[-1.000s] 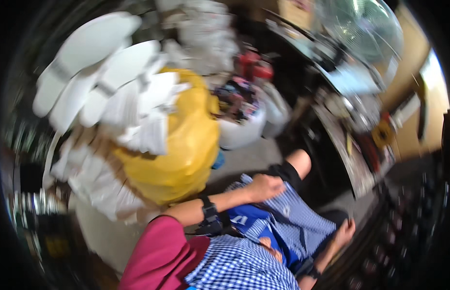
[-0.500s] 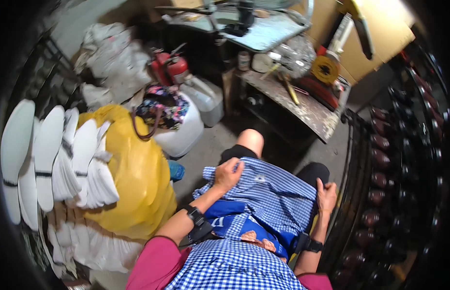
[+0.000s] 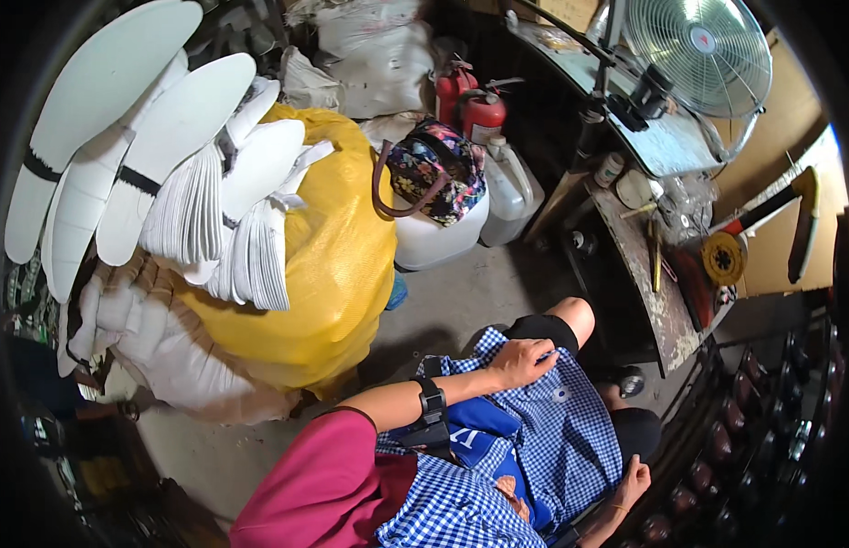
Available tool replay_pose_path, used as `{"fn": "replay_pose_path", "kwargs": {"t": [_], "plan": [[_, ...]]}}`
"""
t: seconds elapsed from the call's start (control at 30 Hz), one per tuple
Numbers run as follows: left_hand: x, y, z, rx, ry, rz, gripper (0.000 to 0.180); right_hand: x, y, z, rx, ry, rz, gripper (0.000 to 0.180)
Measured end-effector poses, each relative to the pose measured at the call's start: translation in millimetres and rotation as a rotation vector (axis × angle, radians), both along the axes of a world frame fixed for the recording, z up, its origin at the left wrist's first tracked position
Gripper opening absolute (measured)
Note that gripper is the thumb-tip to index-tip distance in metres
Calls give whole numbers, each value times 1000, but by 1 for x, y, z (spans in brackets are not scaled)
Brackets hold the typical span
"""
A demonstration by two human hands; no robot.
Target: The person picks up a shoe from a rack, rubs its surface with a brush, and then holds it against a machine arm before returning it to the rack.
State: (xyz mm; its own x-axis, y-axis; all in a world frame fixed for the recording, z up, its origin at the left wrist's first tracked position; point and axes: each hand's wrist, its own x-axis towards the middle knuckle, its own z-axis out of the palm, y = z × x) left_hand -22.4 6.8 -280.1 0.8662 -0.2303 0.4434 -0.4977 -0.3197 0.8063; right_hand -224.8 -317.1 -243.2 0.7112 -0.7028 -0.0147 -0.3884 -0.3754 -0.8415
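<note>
A blue-and-white checked apron [image 3: 575, 434] lies spread over my lap and thighs, with a solid blue printed piece [image 3: 479, 426] at its middle. At the apron's far left edge, my left hand [image 3: 527, 363] is closed with its fingers curled, pinching the cloth. My right hand [image 3: 633, 484] rests by the apron's right edge near my right knee, its fingers closed together on the cloth's border. Dark bands with small black devices sit on my wrists; the right one is mostly hidden.
White shoe insoles [image 3: 183, 137] stand bundled on a yellow sack [image 3: 338, 247] at left. Beyond are a floral bag [image 3: 434, 169], plastic jugs [image 3: 511, 196] and red fire extinguishers [image 3: 484, 116]. A worn low bench [image 3: 666, 320] carries tools; a fan [image 3: 701, 41] stands behind. Dark shoes [image 3: 730, 416] fill racks at right.
My view has swung to the left, so the surroundings sit further right in the picture and the fan shows. Both hands stay at the apron's edges.
</note>
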Motion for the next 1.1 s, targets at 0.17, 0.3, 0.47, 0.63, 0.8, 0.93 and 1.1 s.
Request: {"fn": "replay_pose_path", "kwargs": {"t": [0.17, 0.3, 0.47, 0.63, 0.8, 0.93, 1.1], "plan": [[0, 1, -5, 11, 32, 2, 18, 17, 26, -5, -36, 51, 75, 33], [-2, 7, -5, 7, 25, 25, 18, 7, 45, -3, 109, 104, 197, 32], [-4, 12, -4, 5, 40, 36, 18, -1, 48, -8, 204, -60, 20, 32], [4, 9, -5, -25, 43, 50, 17, 19, 52, -13, 71, -71, -49, 38], [3, 13, 1, 55, 107, 70, 18, 20, 66, -9, 156, -144, -12, 30], [5, 2, -6, 7, 45, -15, 20, 4, 61, 2, 163, -249, -265, 32], [-5, -7, -7, -23, 38, -35, 21, -34, 31, 27, 109, 238, -58, 20]]}}
